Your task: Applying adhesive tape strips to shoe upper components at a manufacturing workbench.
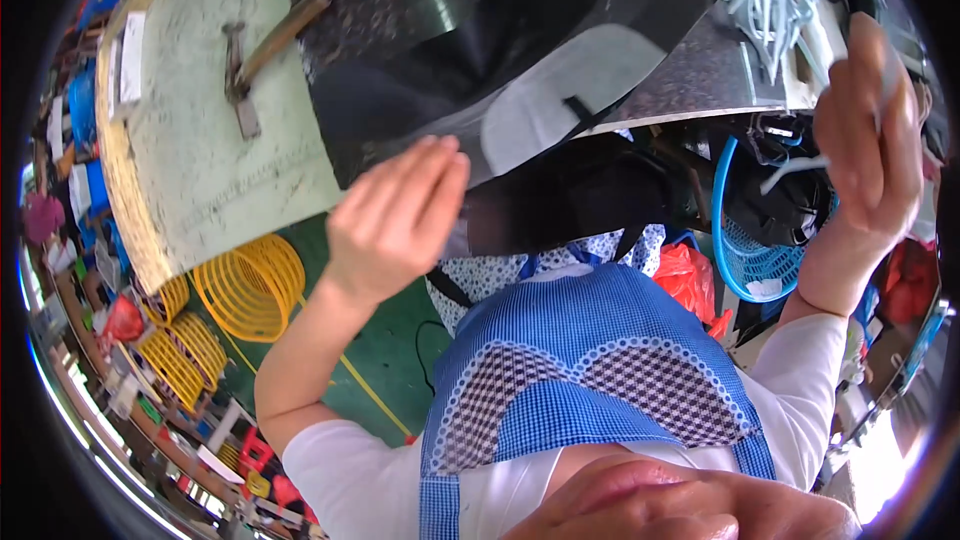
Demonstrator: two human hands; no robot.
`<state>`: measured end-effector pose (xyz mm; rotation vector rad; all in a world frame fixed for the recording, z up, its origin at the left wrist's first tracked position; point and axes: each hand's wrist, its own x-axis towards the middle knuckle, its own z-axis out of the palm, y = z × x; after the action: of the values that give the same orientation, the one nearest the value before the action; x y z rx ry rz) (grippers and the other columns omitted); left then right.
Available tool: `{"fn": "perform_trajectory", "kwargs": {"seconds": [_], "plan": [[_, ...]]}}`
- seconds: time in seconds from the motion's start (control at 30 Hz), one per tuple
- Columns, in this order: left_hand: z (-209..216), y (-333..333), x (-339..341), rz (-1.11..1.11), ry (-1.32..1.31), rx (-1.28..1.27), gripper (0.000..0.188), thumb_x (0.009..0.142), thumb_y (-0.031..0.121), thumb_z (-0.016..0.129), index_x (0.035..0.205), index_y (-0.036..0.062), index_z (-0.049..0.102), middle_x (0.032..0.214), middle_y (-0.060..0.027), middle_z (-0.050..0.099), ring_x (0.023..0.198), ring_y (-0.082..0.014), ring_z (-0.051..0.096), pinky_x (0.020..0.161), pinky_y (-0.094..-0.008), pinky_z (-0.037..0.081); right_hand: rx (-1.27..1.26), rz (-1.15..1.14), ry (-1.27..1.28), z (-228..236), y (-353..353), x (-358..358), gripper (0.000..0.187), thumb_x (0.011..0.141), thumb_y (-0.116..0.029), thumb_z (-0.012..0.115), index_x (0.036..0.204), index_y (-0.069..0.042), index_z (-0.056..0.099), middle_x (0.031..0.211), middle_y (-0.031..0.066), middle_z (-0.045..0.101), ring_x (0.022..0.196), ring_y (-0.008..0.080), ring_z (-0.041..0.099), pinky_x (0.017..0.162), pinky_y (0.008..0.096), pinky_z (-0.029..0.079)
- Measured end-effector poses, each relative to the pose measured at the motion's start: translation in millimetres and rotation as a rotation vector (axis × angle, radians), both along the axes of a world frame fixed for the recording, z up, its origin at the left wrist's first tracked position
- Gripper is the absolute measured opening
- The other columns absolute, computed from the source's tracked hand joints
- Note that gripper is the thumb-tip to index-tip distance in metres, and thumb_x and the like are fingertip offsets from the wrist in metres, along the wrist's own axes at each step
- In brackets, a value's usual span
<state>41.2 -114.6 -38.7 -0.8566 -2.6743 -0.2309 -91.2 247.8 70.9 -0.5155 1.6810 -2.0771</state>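
The left hand (397,215), grip released, lies at the black sheet (395,105)'s edge; the right hand (870,130), raised, grasps 1 pale strip (795,169).

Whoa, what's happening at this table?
Someone in a blue checked apron is working with both bare hands. The left hand is at the near edge of a black sheet, which has a pale grey patch on it. The right hand is raised off to the side and seems to hold a pale strip, near a bunch of similar strips. A hammer lies unused on the left.
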Motion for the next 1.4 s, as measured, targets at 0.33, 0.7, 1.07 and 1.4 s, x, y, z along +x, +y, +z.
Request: {"fn": "perform_trajectory", "kwargs": {"seconds": [0.33,0.7,1.07,1.4], "plan": [[-53.7,7.3,47.2,0.225,-0.099,0.288,0.044,0.087,0.014,0.078,0.130,0.0063,0.075,0.135,-0.0155,0.058,0.129,-0.0315,0.058,0.111,-0.0529,0.053,0.744,0.569,-0.036,-76.6,-157.5,-4.1,0.015,0.103,-0.014,0.070,0.102,0.001,0.070,0.084,0.0043,0.071,0.073,0.0070,0.065,0.063,0.0226,0.051],[-57.5,2.9,34.5,0.192,-0.031,0.209,0.037,0.093,0.011,0.070,0.130,0.0123,0.067,0.147,-0.0121,0.061,0.134,-0.0278,0.056,0.106,-0.0417,0.055,0.949,0.408,0.401,-92.0,-174.5,-4.4,0.024,0.098,-0.020,0.076,0.087,0.001,0.071,0.068,0.0050,0.068,0.059,0.0084,0.060,0.054,0.0266,0.047],[-20.6,7.4,-2.6,0.184,-0.067,-0.042,0.047,0.094,0.015,0.064,0.139,0.0059,0.068,0.125,-0.0053,0.063,0.117,-0.0215,0.060,0.093,-0.0370,0.050,1.101,0.246,0.451,-73.9,-125.9,-31.3,0.025,0.094,-0.022,0.078,0.095,0.002,0.074,0.080,0.0117,0.071,0.072,0.0151,0.068,0.068,0.0321,0.054],[8.4,79.4,-37.3,0.037,-0.113,-0.506,0.049,0.095,0.018,0.061,0.138,-0.0062,0.064,0.142,-0.0175,0.060,0.121,-0.0284,0.060,0.105,-0.0355,0.051,1.247,0.236,0.792,-67.6,-98.7,-55.8,0.025,0.095,-0.027,0.077,0.099,-0.003,0.071,0.081,0.0156,0.072,0.075,0.0324,0.075,0.067,0.0400,0.057]]}}
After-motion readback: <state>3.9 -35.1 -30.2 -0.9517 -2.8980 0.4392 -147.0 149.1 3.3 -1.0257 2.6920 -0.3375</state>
